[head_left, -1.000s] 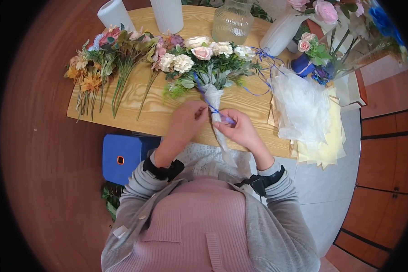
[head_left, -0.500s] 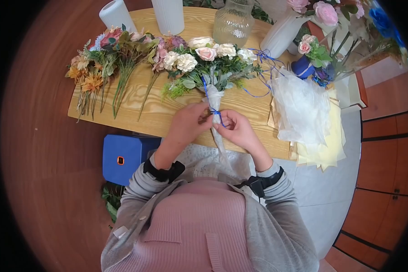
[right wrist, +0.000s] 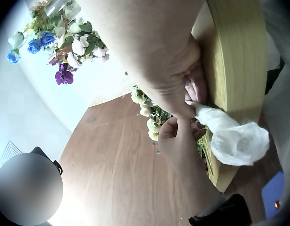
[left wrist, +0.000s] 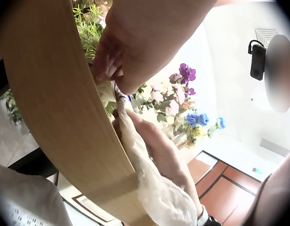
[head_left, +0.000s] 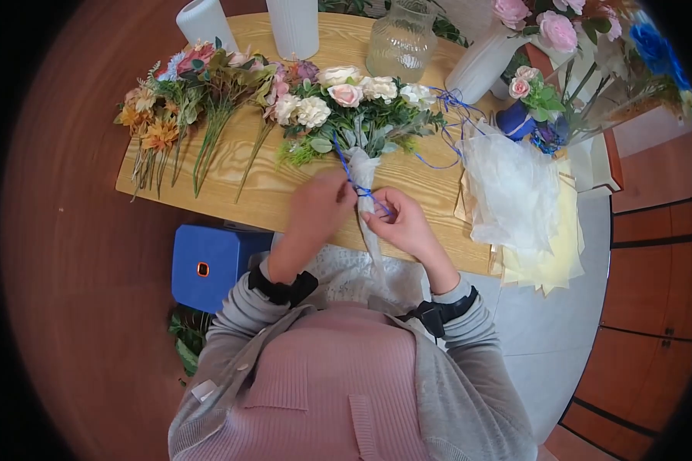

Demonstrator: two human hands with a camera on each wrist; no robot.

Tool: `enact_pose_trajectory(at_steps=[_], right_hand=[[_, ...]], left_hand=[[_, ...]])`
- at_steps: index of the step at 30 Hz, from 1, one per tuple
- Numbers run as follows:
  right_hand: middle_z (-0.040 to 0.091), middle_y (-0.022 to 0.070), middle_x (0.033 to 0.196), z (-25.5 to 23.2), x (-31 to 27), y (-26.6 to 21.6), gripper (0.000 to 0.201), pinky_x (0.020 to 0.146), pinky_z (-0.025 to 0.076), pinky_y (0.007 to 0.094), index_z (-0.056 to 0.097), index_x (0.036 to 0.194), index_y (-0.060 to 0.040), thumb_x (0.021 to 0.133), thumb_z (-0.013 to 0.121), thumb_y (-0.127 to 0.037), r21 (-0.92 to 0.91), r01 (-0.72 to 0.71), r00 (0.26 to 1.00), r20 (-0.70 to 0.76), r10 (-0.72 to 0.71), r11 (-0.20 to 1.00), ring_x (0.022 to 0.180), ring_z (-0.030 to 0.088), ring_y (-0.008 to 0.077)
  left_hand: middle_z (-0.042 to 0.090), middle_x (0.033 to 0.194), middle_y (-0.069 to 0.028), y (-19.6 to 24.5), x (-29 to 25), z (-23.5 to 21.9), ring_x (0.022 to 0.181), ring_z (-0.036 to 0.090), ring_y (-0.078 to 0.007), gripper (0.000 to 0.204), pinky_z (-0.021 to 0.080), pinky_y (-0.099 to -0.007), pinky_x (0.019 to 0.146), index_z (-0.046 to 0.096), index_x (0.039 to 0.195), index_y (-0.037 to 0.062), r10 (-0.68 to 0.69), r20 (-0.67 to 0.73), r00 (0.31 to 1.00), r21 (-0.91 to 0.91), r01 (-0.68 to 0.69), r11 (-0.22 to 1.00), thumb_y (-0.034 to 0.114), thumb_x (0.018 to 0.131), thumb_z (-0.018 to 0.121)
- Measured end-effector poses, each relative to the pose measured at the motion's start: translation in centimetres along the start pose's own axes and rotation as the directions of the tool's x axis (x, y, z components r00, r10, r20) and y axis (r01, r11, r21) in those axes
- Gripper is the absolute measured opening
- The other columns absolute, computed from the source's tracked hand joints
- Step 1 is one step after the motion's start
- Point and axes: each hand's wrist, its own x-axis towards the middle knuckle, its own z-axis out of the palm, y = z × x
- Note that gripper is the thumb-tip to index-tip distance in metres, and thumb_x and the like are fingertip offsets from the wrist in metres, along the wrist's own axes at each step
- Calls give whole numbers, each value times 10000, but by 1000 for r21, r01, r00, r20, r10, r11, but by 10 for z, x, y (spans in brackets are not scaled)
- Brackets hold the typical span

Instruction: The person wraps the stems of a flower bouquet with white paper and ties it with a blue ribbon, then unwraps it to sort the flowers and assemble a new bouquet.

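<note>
A bouquet of white and pale pink flowers [head_left: 346, 95] lies on the table, its stems wrapped in white tissue paper [head_left: 367, 167]. Blue ribbon [head_left: 363, 192] goes round the wrapped stems, and one length runs up toward the blooms. To the left of the wrap, my left hand [head_left: 315, 211], blurred, has its fingertips curled in at the ribbon. My right hand [head_left: 404, 227] is on the other side, thumb against the wrap, pinching a ribbon strand. In the right wrist view, the loose lower end of the tissue paper [right wrist: 241, 143] flares out past the hands.
More artificial flowers [head_left: 159, 137] lie to the left on the wooden table [head_left: 427, 188]. White vases [head_left: 294, 29] and a glass vase [head_left: 401, 46] stand at the back. Sheer white wrapping [head_left: 511, 184] and cream paper [head_left: 550, 253] are stacked at right. A blue box [head_left: 207, 267] sits below the table.
The ribbon strand at my right hand has gone from a loose loop to a thinner, straighter line, with the ribbon crossing the stems. My left hand shifted slightly beside the wrap.
</note>
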Motion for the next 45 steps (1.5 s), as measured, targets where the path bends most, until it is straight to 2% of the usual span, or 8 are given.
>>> enact_pose_trajectory(at_steps=[9, 11, 14, 24, 29, 41, 43, 45], right_hand=[[563, -46, 810, 0, 1, 7, 198, 629, 437, 159, 564, 985, -13, 816, 667, -14, 26, -6, 1000, 1, 6, 1000, 686, 507, 4], [565, -46, 815, 1, 2, 7, 198, 633, 437, 159, 564, 988, -12, 818, 665, -12, 24, -6, 1000, 4, 6, 1000, 690, 510, 3], [570, -40, 822, 0, 2, 6, 199, 643, 439, 158, 565, 996, -6, 820, 657, -5, 65, -18, 1000, 19, 17, 998, 703, 515, 2], [583, 12, 814, 2, 1, -3, 399, 644, 477, 184, 458, 1141, 9, 796, 660, 15, 120, 17, 1000, -16, -15, 993, 709, 569, 45], [581, 41, 795, 4, 4, 0, 490, 616, 492, 194, 407, 1188, 13, 779, 677, 11, 114, -14, 999, -39, 19, 993, 694, 583, 64], [450, 121, 1191, 8, -17, -63, 780, 637, 482, 229, 355, 1349, -30, 696, 780, -66, -505, 276, 923, -99, -372, 818, 797, 579, 112], [477, 106, 1138, 8, -17, -77, 740, 645, 462, 235, 346, 1374, -55, 758, 752, -105, -324, 578, 809, 110, -577, 749, 736, 551, 112], [516, 85, 1076, 10, -28, -87, 607, 639, 450, 229, 406, 1328, -55, 806, 709, -124, 37, 339, 937, 80, -341, 940, 719, 543, 104]], left_hand=[[581, 798, -111, -10, 12, -36, 646, 576, -277, 136, 478, -384, 603, 583, 879, 40, -338, -252, 907, -59, 334, 941, 114, 792, 657], [561, 870, -101, -7, 2, -28, 711, 576, -251, 170, 478, -370, 629, 593, 927, 54, 114, -263, 958, 106, -89, 990, 116, 791, 673], [549, 898, -87, 4, -3, -18, 784, 575, -246, 169, 473, -353, 655, 601, 936, 82, 124, -35, 992, -193, -128, 973, 129, 793, 678], [538, 874, -32, -3, -1, -20, 759, 555, -163, 131, 439, -278, 622, 550, 844, 66, 58, 349, 936, -387, 88, 918, 143, 836, 655], [472, 700, 10, 2, -1, -53, 574, 453, -69, 134, 358, -214, 505, 494, 883, 77, -46, 549, 835, -747, 514, 422, 131, 873, 616], [493, 807, 4, 33, 2, -93, 681, 467, -54, 134, 382, -204, 584, 500, 851, 49, 197, 357, 913, -871, 249, 424, -9, 843, 621], [492, 807, 7, 39, 1, -82, 684, 472, -54, 131, 387, -203, 589, 497, 846, 48, 170, 420, 891, -862, 334, 381, -5, 850, 617], [490, 807, 11, 40, 0, -74, 687, 478, -54, 130, 392, -202, 593, 494, 841, 46, 140, 482, 865, -844, 415, 340, -2, 858, 613]])
